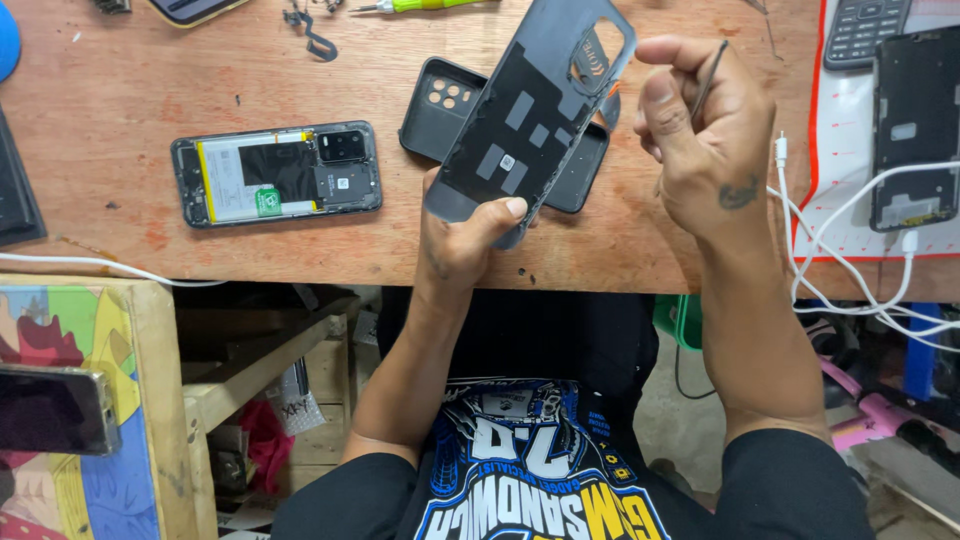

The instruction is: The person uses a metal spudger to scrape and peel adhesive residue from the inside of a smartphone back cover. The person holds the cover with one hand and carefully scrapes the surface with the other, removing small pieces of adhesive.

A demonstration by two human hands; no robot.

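While the left hand (462, 240) pinches the lower edge of a grey back cover (530, 110), thumb on its inner face and fingers curled behind, the cover stands tilted above the bench (120, 90), inner side up, clear of the wood; the right hand (700, 140) is closed in a loose fist just beside the cover's camera opening, gripping a thin metal tool (708, 80) whose tip points up and away; whether the tip touches the cover cannot be told. Left of the hands, well apart from them, lies the opened phone (277, 173), battery and board exposed, flat on the bench; a black case (450, 105) lies under and behind the raised cover. By judgement, opening is done: cover off, case off, internals bare; work on the internals appears not yet begun, and the cover is not set down. Farther off: a green-handled screwdriver (420, 5) at the top edge; a second stripped phone (915, 125) on a white mat at right, with white cables (850, 260) trailing over the bench edge.
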